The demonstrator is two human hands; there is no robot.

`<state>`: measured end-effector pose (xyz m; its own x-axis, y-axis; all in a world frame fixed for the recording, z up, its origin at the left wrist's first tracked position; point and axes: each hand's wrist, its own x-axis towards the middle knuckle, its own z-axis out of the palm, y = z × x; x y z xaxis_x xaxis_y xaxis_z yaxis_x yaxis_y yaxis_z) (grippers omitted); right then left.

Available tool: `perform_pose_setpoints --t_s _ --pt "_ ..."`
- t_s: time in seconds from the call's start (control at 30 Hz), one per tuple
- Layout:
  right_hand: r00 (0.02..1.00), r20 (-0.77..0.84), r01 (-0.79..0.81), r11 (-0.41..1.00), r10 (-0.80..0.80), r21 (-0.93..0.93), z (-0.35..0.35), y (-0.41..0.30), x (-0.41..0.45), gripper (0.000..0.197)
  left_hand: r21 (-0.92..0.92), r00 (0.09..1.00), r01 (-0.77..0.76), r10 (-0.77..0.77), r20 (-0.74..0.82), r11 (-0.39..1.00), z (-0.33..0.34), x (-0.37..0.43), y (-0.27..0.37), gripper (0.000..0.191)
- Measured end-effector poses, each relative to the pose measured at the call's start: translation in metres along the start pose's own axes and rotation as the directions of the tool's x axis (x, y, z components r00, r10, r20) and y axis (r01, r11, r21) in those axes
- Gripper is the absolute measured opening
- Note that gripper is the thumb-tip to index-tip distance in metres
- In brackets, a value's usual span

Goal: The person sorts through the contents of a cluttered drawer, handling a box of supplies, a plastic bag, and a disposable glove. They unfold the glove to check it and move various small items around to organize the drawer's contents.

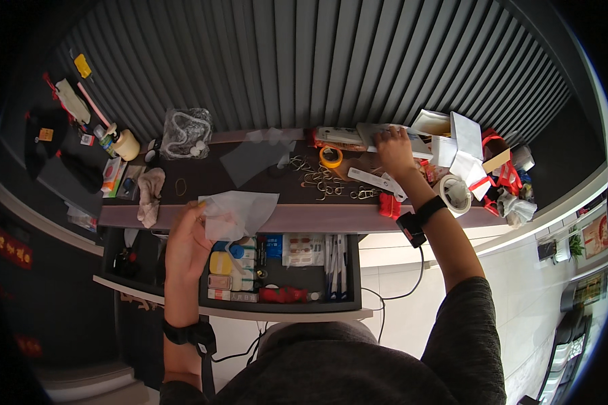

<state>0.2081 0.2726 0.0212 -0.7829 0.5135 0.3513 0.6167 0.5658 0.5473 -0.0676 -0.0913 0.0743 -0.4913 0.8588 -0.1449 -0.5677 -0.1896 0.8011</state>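
My left hand (190, 243) holds a translucent plastic bag (240, 212) over the front edge of a dark shelf (202, 174) and an open drawer (289, 309). At the back right of the shelf, my right hand (395, 149) is on a flat, light-coloured booklet or box (372, 132); whether the fingers grip it cannot be told. Left of that hand lie an orange tape roll (330, 157), several metal hooks (324, 177) and a white strip-shaped item (367, 177). Another translucent sheet or bag (256, 159) lies on the shelf. A red bundle (389, 205) sits near the front edge.
The drawer holds small boxes (248, 253), pens (336, 268), a blister pack (304, 248) and a red item (283, 294). White papers (466, 136) and a white tape roll (455, 195) are at the right. A clear-wrapped cord (186, 134), a cloth (151, 195) and a pump bottle (126, 144) stand left.
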Motion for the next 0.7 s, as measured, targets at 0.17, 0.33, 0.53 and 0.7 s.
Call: perform_pose_setpoints --t_s 0.17,0.33,0.53,0.7 --pt "0.988 0.148 -0.057 0.995 0.045 0.079 -0.014 0.003 0.008 0.028 -0.05 0.999 0.019 -0.017 0.03 0.999 0.003 0.002 -0.004 0.019" --pt "0.991 0.127 -0.052 0.989 0.035 0.135 -0.008 0.012 0.001 0.031 -0.094 0.989 0.019 -0.005 0.145 0.995 -0.002 0.018 -0.022 0.025" --pt "0.991 0.135 -0.014 0.961 -0.025 0.275 -0.047 -0.006 -0.004 0.042 -0.164 0.99 0.024 -0.001 0.138 0.986 0.014 0.032 -0.029 0.027" --pt "0.981 0.006 0.191 0.961 -0.196 0.199 -0.063 -0.04 -0.025 0.014 -0.223 0.996 0.038 -0.019 0.086 0.974 0.014 0.041 -0.038 0.022"
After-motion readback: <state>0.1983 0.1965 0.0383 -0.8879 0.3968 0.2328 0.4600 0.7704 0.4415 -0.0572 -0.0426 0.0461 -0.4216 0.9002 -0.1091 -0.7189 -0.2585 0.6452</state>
